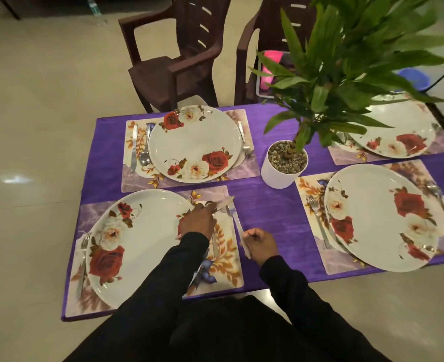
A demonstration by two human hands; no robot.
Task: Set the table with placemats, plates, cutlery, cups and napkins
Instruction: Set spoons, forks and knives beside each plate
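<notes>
head view shows four placemats and plates laid on the worktop (254,205); left hand (198,218) pinches a knife (222,202) beside the near plate (142,244); right hand (260,244) grips more cutlery (237,226); cups and napkins not yet seen.

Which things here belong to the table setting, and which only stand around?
Setting: four placemats, four plates, forks, far-left knife and spoon, cutlery held in left hand and right hand.
Around: potted plant, chairs, pink item, blue tub.
</notes>
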